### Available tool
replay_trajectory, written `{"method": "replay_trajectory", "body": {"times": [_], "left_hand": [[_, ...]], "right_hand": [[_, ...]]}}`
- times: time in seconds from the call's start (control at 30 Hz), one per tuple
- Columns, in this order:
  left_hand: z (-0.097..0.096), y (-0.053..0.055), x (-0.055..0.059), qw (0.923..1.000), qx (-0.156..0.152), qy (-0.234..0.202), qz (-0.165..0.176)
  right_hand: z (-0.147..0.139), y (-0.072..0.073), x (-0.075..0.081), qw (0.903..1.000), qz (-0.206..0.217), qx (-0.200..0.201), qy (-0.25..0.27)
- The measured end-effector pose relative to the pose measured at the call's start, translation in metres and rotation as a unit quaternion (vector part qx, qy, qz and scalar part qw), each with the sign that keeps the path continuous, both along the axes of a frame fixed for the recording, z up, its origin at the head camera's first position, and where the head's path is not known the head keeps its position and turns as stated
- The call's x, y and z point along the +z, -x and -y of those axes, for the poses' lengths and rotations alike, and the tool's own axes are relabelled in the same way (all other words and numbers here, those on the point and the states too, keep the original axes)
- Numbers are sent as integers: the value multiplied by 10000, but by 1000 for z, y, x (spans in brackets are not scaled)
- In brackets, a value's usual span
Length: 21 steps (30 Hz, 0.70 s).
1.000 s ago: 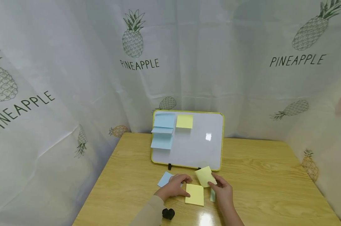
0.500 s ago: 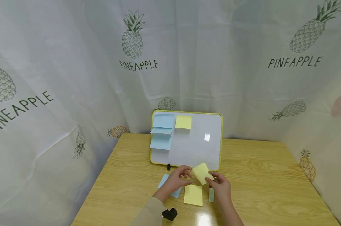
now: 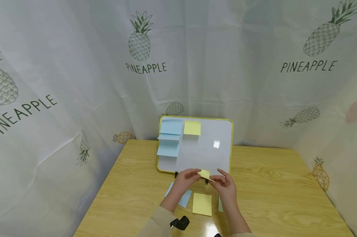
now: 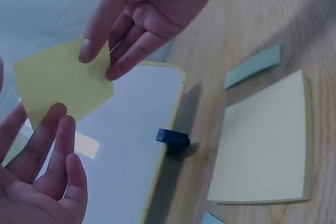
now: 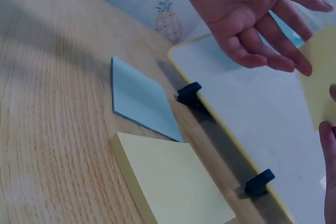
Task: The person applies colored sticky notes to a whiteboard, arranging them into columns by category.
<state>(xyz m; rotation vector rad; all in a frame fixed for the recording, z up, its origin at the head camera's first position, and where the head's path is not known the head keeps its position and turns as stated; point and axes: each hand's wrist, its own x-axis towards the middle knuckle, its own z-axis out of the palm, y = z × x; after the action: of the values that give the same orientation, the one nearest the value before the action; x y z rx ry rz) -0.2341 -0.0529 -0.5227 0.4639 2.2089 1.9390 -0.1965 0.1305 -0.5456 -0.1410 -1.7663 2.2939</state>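
In front of the lower edge of a whiteboard [image 3: 208, 151], both hands meet at one loose yellow sticky note [image 4: 63, 80]. My right hand [image 3: 227, 189] pinches one corner between thumb and fingers. Fingers of my left hand [image 3: 186, 179] touch the opposite side of the note, loosely bent; its fingertips overlap the sheet in the left wrist view. Below the hands lies a thick yellow sticky note pad [image 3: 202, 204]. A blue pad [image 5: 142, 95] lies to its left, partly behind my left forearm. A narrow green pad [image 4: 254, 66] sits to its right, mostly hidden in the head view.
Several blue notes [image 3: 168, 148] hang down the board's left side, with one yellow note [image 3: 192, 127] beside them at the top. Black feet [image 5: 260, 182] prop the yellow-framed board on the wooden table [image 3: 264, 184]. Behind hangs a pineapple-printed curtain [image 3: 219, 65].
The loose yellow note has risen from over the pad toward the board and tilted flatter. My left hand has left the pad and moved up to the note's other side.
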Motion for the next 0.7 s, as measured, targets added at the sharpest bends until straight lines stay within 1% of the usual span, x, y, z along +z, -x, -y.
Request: {"method": "replay_trajectory", "body": {"times": [0.13, 0.17, 0.27, 0.3, 0.43, 0.5, 0.57, 0.63, 0.7], "left_hand": [[4, 6, 3, 9987, 472, -33, 194], [5, 7, 4, 9979, 596, -21, 269], [9, 12, 7, 9956, 838, 22, 417], [10, 14, 8, 9951, 889, 26, 423], [14, 22, 15, 9943, 1037, 159, 200], [16, 26, 18, 9941, 1048, 283, 6], [17, 30, 21, 9934, 1059, 420, -110], [18, 35, 22, 9929, 1048, 515, -221], [19, 40, 24, 9927, 1051, 534, -249]], "right_hand": [[5, 1, 5, 9992, -347, 183, -46], [6, 1, 6, 9990, -391, 221, -78], [8, 6, 11, 9985, -453, 282, -147], [9, 8, 13, 9982, -483, 303, -161], [9, 21, 21, 9965, -550, 427, -460], [9, 29, 25, 9958, -417, 503, -640], [8, 37, 29, 9943, -142, 602, -867], [8, 46, 33, 9929, 103, 723, -940], [9, 54, 36, 9913, 291, 818, -991]]}}
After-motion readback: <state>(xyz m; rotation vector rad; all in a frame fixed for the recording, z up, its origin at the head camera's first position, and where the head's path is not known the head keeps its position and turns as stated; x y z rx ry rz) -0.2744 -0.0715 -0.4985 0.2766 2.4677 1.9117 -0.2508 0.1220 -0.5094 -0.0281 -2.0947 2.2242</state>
